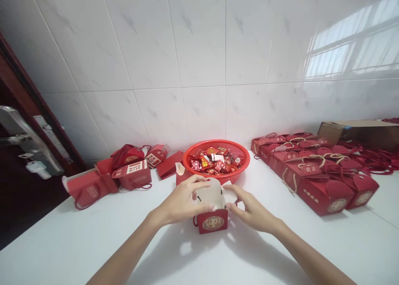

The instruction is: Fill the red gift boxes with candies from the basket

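A small red candy box [213, 222] stands upright on the white table in front of me, its top open and its pale inside showing. A gold round emblem marks its near face, and a red cord loop hangs at its left side. My left hand [187, 200] grips the box's left side, thumb over the near rim and fingers toward the back. On the right, my right hand [246, 206] pinches the white-lined side flap between thumb and fingers. Just behind the box sits a red plastic basket [190, 162] of wrapped candies [215, 160].
Several red boxes [134, 175] lie loosely at the left. Rows of closed red boxes [311, 189] with cord handles stand at the right. A cardboard carton [333, 131] is behind them, near red cords [374, 154]. A tiled wall [202, 48] borders the table [93, 235].
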The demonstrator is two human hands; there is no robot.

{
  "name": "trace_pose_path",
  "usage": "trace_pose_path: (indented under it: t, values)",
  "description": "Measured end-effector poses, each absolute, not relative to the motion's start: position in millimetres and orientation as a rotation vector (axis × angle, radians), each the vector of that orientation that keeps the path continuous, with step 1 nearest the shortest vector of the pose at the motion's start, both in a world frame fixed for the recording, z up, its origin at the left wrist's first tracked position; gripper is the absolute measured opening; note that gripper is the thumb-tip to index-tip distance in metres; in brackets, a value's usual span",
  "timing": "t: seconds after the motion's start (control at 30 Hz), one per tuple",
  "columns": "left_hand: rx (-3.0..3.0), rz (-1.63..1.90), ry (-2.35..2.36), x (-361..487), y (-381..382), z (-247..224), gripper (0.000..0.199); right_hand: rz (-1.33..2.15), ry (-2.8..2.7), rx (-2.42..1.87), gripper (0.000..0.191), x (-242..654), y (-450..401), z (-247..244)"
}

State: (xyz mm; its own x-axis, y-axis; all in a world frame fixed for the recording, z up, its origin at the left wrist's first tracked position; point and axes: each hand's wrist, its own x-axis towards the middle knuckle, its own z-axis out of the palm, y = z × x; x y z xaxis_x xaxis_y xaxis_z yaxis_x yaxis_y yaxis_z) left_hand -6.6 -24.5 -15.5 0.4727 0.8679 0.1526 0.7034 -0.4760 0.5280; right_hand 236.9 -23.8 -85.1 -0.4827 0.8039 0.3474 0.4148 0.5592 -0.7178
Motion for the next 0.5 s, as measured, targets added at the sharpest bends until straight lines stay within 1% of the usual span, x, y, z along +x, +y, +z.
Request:
trace_pose_path:
  t: [0.1, 0.2, 0.27, 0.5]
  values:
    - [2.397, 0.297, 1.305, -11.3, -24.9, -15.3, 0.087, 0.815, -2.035, -0.934, 0.041, 233.8, -23.6, -89.8]
    - [2.413, 0.131, 1.378, -12.0, -24.4, -21.1, 0.106, 0.876, -1.983, -0.906, 0.041, 230.2, -23.7, -92.8]
    - [2.401, 0.103, 1.409, -11.0, -24.7, -24.3, 0.109, 0.905, -1.956, -0.889, 0.04, 228.5, -23.6, -94.4]
    - [2.424, 0.089, 1.474, -5.7, -33.7, -21.6, 0.104, 0.938, -1.936, -0.847, 0.041, 224.8, -22.8, -100.9]
